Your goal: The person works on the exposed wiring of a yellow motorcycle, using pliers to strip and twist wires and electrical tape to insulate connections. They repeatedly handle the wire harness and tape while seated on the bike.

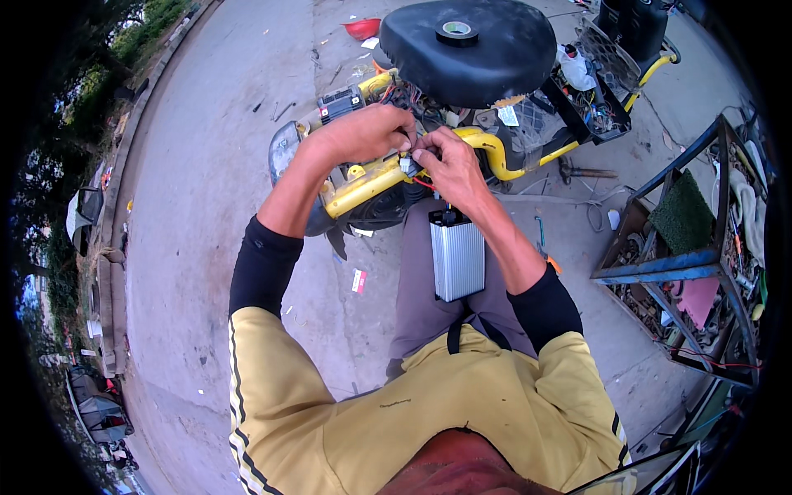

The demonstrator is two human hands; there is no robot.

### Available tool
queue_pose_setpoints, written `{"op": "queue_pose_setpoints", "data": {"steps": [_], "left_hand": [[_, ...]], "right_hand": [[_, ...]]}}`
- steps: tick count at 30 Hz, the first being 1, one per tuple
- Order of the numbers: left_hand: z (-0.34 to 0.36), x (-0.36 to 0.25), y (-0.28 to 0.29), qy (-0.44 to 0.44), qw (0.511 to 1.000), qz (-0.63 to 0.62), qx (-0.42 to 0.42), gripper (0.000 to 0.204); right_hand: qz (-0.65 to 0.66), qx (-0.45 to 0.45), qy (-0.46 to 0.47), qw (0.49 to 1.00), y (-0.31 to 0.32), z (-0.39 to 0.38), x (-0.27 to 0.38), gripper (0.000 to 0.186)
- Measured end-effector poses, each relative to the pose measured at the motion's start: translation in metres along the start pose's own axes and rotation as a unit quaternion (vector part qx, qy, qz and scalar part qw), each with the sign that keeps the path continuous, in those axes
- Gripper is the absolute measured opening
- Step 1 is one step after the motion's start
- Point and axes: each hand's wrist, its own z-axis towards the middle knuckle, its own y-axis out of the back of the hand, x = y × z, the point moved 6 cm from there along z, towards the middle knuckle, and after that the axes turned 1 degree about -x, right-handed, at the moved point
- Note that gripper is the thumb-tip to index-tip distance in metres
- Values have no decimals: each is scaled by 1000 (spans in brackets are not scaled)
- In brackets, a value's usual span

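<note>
Silver ribbed box [458, 257] lies lengthwise on thigh, wired end forward

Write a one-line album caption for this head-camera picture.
Both hands, left hand and right hand, pinch small wiring at a yellow scooter frame, silver ribbed box resting on the lap.

One camera sits on the person's head and looks down. It is close above the left hand [363, 132] and right hand [450, 165]. The edges bend round.
</note>
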Motion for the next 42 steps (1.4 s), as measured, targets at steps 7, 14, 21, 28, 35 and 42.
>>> {"op": "queue_pose_setpoints", "data": {"steps": [7,14,21,28,35,42], "left_hand": [[2,-8,-5,-16,998,32,-51,10],[-2,-13,-6,-23,998,31,-50,25],[2,-11,-1,14,998,-3,-64,45],[-10,6,-4,39,983,-100,-150,40],[-31,18,-21,22,964,-146,-223,18],[-32,-1,-28,-33,964,-36,-261,16]], "right_hand": [[1,3,-3,1000,1,1,-4,21],[9,12,-19,1000,3,0,0,21],[17,2,-24,1000,-1,1,-5,21],[37,-8,-66,997,-4,5,-14,23],[77,-5,-119,990,-5,5,-27,29],[70,6,-102,992,-4,6,-27,29]]}}
